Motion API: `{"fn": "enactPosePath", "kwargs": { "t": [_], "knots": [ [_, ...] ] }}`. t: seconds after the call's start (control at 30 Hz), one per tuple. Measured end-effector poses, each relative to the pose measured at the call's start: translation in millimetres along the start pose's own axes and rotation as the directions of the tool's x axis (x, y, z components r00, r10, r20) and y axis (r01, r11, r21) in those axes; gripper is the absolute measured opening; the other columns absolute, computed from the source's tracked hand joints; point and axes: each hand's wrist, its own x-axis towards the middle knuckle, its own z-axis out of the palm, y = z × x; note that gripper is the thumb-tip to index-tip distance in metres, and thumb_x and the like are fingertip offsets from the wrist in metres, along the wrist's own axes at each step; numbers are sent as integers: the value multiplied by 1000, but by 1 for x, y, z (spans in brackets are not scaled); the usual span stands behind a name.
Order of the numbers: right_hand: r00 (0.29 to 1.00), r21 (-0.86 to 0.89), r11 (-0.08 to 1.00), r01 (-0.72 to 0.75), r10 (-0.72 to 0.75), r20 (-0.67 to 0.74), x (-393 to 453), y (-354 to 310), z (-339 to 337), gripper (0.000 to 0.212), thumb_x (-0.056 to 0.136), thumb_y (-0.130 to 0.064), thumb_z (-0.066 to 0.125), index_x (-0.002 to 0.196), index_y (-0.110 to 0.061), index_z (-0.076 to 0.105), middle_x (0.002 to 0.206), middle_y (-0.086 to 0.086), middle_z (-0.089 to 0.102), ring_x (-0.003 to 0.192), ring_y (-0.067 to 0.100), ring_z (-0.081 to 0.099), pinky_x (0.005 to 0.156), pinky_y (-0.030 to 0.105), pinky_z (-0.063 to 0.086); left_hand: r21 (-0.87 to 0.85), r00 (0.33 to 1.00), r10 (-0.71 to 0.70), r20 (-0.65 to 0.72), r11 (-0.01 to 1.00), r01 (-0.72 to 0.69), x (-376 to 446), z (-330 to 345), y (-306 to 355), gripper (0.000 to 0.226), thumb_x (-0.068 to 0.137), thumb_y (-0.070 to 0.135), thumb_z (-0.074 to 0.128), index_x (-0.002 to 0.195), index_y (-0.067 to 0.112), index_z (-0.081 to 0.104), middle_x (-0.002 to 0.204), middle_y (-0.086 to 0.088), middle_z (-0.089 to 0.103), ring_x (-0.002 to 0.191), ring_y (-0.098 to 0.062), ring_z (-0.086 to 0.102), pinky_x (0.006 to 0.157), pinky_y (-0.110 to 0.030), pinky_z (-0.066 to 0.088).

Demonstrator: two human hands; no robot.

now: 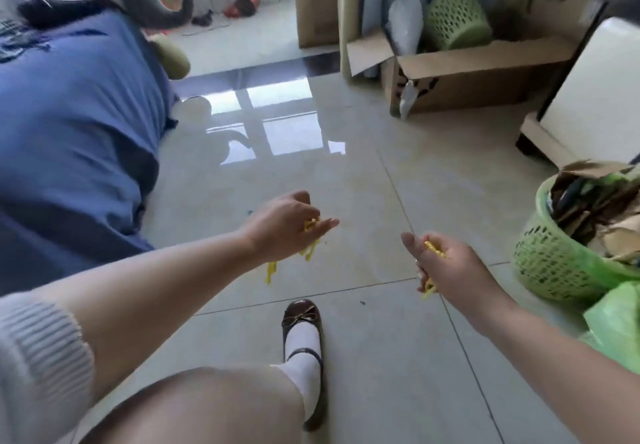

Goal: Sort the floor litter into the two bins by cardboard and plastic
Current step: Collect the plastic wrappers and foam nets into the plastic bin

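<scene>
Over the floor tiles, mid-sort, plastic round
Your left hand (291, 225) and right hand (446, 267) each clutch yellow plastic strips (310, 227); next, probably carry them past the cardboard-filled green basket (547, 263) to the plastic bin.

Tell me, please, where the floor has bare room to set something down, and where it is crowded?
Bare tile lies ahead of both hands, bordered by the blue bedding on the left and the open cardboard box at the back. More lies between the shoe and the near green basket. The right edge is crowded: that basket brims with cardboard, with a green bag beside it.
</scene>
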Motion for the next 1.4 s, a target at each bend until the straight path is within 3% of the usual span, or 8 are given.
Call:
{"fn": "enactPosePath", "kwargs": {
  "t": [0.17, 0.33, 0.5, 0.77, 0.9, 1.03, 1.2, 1.4],
  "knots": [
    [984, -41, 998, -47, 53, 171, 64, -21, 51, 33, 92, -33, 51, 72, -9, 58, 79, 7, 62, 62, 14, 61, 63, 35, 57, -118, 976, -216, -27, 970, 211, -9, 31, -83, 34, 82, 40, 54, 76, 11, 71, 95, -3, 64, 86, -24, 63, 77, -27, 49],
    [969, -132, 991, 0, 33, 243, 125, -13, 100, 16, 94, -9, 49, 92, -19, 62, 86, 5, 65, 56, 12, 57, 48, 16, 48, -112, 922, -385, 42, 915, 387, -15, 63, -141, 16, 87, 28, 60, 90, 12, 60, 87, -4, 64, 82, -27, 59, 69, -32, 47],
    [948, -258, 966, 6, 77, 310, 174, 2, 133, 12, 91, -17, 57, 84, -20, 66, 68, -1, 60, 52, 11, 50, 47, 16, 38, -263, 844, -534, 42, 809, 525, 6, 87, -199, 22, 85, 28, 63, 103, 17, 55, 87, 4, 55, 81, -23, 55, 70, -29, 42],
    [917, -374, 924, -73, 210, 339, 256, 26, 163, 16, 91, -20, 56, 78, -26, 63, 70, -5, 61, 52, 11, 51, 44, 10, 37, -490, 575, -818, -4, 503, 712, 77, 145, -299, 26, 83, 19, 64, 109, 15, 62, 114, -9, 65, 103, -29, 61, 89, -35, 47],
    [908, -384, 916, -120, 257, 331, 287, 40, 164, 15, 92, -20, 56, 81, -25, 65, 70, -7, 60, 51, 9, 51, 43, 8, 35, -284, 663, -747, 50, 626, 726, 109, 177, -336, 53, 86, 17, 60, 137, 23, 44, 141, -12, 41, 131, -24, 39, 100, -34, 37],
    [905, -394, 899, -192, 317, 283, 308, 54, 146, 15, 91, -22, 57, 82, -27, 68, 70, -8, 62, 51, 8, 51, 44, 9, 35, 37, 699, -666, 260, 730, 682, 133, 200, -356, 64, 87, 23, 56, 143, 36, 28, 154, -6, 18, 128, -29, 44, 93, -39, 43],
    [917, -320, 895, -311, 371, 145, 312, 66, 119, 15, 91, -19, 56, 84, -23, 68, 74, -4, 63, 55, 11, 52, 48, 15, 39, -15, 736, -646, 201, 750, 662, 152, 215, -357, 24, 82, 21, 59, 105, 18, 63, 114, -17, 55, 105, -36, 55, 83, -36, 45],
    [927, -309, 890, -335, 371, 63, 273, 57, 74, 13, 91, -19, 56, 88, -21, 68, 71, -7, 61, 53, 9, 51, 52, 14, 40, -280, 784, -578, 228, 732, 621, 161, 227, -279, 19, 73, 4, 62, 65, 15, 49, 72, -12, 58, 73, -31, 53, 60, -30, 33]
  ]
}}
